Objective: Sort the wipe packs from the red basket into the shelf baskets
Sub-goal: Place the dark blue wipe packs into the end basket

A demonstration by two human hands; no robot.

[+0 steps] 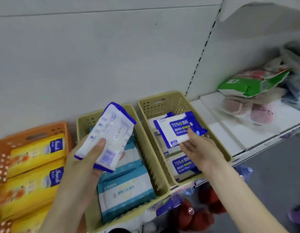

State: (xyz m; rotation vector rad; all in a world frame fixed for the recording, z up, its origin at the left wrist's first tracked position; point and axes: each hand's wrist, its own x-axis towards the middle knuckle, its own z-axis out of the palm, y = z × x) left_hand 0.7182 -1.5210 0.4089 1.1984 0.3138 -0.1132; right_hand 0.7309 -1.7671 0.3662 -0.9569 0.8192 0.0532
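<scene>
Wipe packs, two of them, and we've got both in hand: our right hand pinches a blue alcohol wipe pack by its near corner, just above the stacked packs inside the right beige basket. Left of that basket, our left hand grips a blue-and-white pack, tilted over the neighbouring beige basket, with the orange basket further left.

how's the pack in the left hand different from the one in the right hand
The left-hand pack shows its pale printed back; the right-hand pack shows its blue 75% label. The left-hand pack is held above the middle basket, the right-hand pack over the right basket. Both are white with blue edges.
</scene>
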